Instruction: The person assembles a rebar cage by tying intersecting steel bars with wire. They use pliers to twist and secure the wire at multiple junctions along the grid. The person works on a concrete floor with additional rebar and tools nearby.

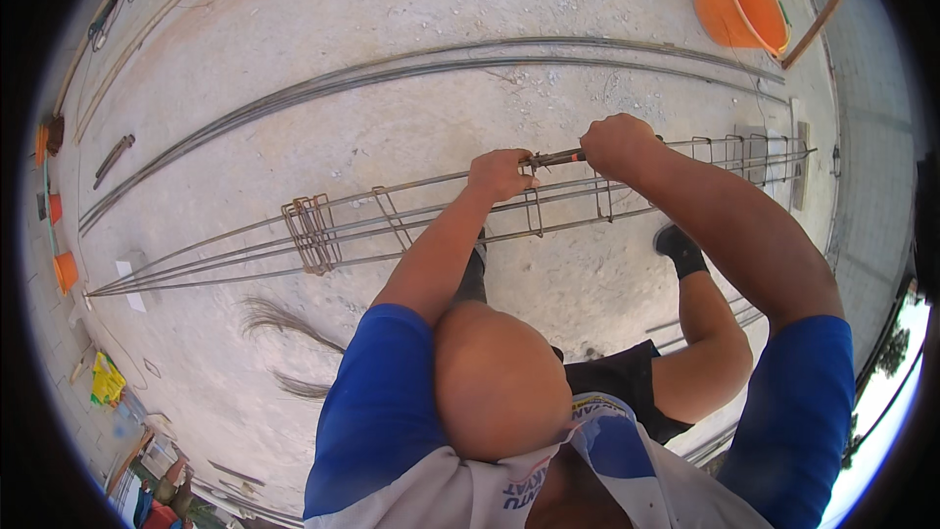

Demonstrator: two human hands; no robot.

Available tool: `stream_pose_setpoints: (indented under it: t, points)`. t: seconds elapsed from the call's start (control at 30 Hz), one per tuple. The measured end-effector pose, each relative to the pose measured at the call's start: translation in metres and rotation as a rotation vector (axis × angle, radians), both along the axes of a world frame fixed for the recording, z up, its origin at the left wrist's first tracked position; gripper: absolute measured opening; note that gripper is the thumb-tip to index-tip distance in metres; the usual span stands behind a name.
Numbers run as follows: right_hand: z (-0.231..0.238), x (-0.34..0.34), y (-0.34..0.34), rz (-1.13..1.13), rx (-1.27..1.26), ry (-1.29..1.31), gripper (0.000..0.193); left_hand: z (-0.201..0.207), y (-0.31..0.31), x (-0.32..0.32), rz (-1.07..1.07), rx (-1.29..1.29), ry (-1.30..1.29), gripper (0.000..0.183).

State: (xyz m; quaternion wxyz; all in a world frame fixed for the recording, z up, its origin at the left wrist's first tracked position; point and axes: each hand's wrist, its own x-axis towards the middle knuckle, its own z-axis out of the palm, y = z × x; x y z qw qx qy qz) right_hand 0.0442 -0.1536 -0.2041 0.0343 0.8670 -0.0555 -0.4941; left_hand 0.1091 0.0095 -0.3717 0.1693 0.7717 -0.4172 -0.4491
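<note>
A long rebar cage (446, 206), made of straight steel bars with square stirrups, lies across in front of my bent legs. My left hand (497, 174) is closed on its far bar beside a stirrup (534, 213), fingers curled round the joint. Just to the right, my right hand (621, 146) is a fist around a dark pincers-like tool (563, 158) with an orange mark. The tool's tip points left and meets the joint next to my left fingertips. Several loose stirrups (311, 233) hang bunched together on the bars farther left.
Beyond the cage, long loose rebars (392, 75) curve across the concrete floor. An orange bucket (741, 7) stands at the far right. Bundles of thin tie wire (284, 320) lie near my left side. A white block (130, 281) sits by the cage's left end.
</note>
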Motion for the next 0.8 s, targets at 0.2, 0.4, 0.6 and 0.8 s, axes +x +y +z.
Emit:
stream_pose_setpoints:
  t: [0.2, 0.4, 0.6, 0.8]
  points:
    - [0.015, 0.003, 0.007, -0.422, 0.136, 0.215, 0.025, -0.005, 0.003, -0.001, 0.001, -0.007, 0.019, 0.054]
    - [-0.002, -0.032, 0.020, -0.725, 0.162, 0.210, 0.023, -0.014, 0.004, 0.000, 0.004, -0.018, 0.038, 0.054]
    - [-0.027, -0.071, 0.026, -0.659, 0.123, 0.002, 0.018, -0.017, 0.003, -0.002, -0.001, -0.047, 0.036, 0.055]
    - [-0.012, -0.048, 0.021, -0.740, 0.132, 0.113, 0.017, -0.036, 0.012, 0.001, 0.083, -0.112, 0.111, 0.047]
